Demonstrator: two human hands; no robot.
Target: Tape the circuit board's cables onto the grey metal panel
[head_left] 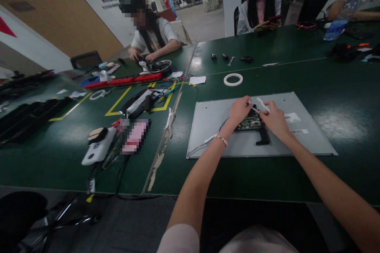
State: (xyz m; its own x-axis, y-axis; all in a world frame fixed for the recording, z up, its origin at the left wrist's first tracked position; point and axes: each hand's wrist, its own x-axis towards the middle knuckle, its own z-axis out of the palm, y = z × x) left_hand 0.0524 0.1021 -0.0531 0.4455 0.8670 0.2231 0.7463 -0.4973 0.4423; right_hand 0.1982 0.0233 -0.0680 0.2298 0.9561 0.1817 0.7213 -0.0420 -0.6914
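A grey metal panel (213,126) lies flat on the green table in front of me. A small green circuit board (248,123) sits on its middle, with a black bracket (263,137) beside it. My left hand (239,110) is closed in a pinch on one end of a white strip (263,104) just above the board. My right hand (274,119) is closed on the same strip from the other side. A thin white cable (204,142) runs off the panel's left part.
A roll of white tape (233,79) lies behind the panel. To the left are a white device (97,148), a red bar (124,81), cables and yellow floor-tape marks. Small tools (230,60) lie farther back. Three other people sit at the table's far side.
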